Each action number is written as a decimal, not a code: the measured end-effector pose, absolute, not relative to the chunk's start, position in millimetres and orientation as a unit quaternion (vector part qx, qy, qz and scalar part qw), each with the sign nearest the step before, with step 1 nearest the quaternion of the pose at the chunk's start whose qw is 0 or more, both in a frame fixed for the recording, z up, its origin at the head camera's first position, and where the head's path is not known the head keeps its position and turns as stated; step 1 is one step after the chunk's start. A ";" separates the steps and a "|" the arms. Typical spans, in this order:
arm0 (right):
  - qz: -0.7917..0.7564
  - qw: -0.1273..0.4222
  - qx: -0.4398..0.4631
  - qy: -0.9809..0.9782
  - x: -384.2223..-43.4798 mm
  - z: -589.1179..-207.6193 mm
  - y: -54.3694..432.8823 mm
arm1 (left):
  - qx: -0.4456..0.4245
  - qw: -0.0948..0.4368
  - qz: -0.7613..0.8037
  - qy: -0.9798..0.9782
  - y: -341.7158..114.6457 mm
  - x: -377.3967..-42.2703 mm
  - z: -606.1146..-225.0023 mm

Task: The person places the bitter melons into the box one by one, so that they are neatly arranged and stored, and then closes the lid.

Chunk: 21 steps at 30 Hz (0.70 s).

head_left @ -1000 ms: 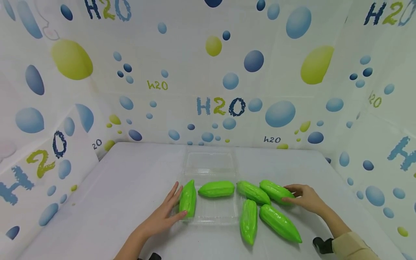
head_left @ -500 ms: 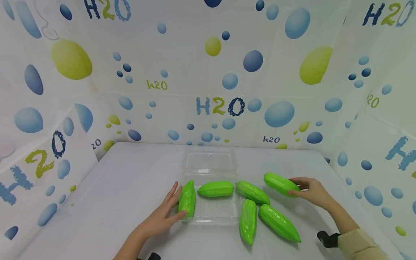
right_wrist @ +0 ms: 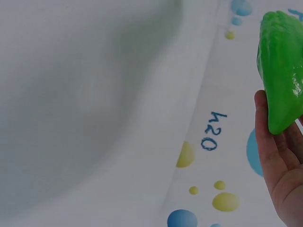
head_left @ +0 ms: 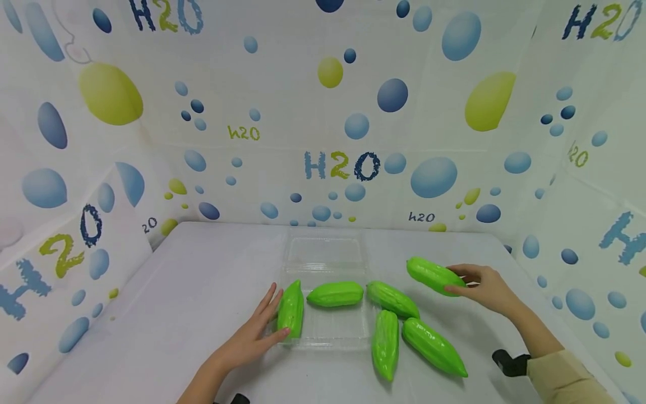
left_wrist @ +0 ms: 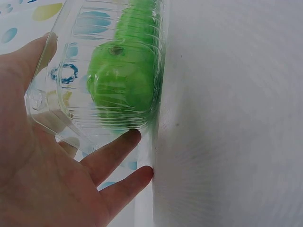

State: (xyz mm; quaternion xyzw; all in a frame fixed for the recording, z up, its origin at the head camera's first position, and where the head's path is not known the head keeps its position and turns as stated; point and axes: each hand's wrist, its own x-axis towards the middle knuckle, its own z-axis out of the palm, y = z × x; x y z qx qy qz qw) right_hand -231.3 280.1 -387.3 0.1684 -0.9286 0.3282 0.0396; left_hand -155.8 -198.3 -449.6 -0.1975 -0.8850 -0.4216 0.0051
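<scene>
Over pale grey desk (head_left: 202, 292), ridged green plastic gourd (head_left: 434, 276) lifted at 2 o'clock of clear plastic tray (head_left: 328, 336), long axis 10-to-4, pinched by right fingers (head_left: 456, 289); left hand (head_left: 252, 334) open, steadying tray's 9 o'clock edge.

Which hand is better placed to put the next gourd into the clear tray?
Right, probably. The right hand already grips a lifted gourd above the table, right of the clear tray. The left hand rests against the tray's left edge, fingers straight, steadying it.
</scene>
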 end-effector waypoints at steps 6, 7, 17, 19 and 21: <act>0.334 0.043 0.183 -0.924 -232.0 -377.4 272.1 | -0.194 0.004 -0.417 -0.888 -199.0 -157.0 -452.7; 0.334 0.044 0.185 -0.923 -232.3 -376.4 270.6 | -0.193 0.004 -0.417 -0.888 -199.2 -157.1 -452.8; 0.344 0.040 0.207 -0.915 -232.6 -366.8 254.2 | -0.195 0.009 -0.416 -0.888 -199.2 -157.6 -453.8; 0.348 0.038 0.211 -0.913 -233.1 -366.1 251.1 | -0.194 0.009 -0.417 -0.888 -199.3 -157.7 -454.1; 0.352 0.036 0.215 -0.910 -233.4 -365.5 248.1 | -0.194 0.008 -0.419 -0.887 -199.5 -157.9 -454.5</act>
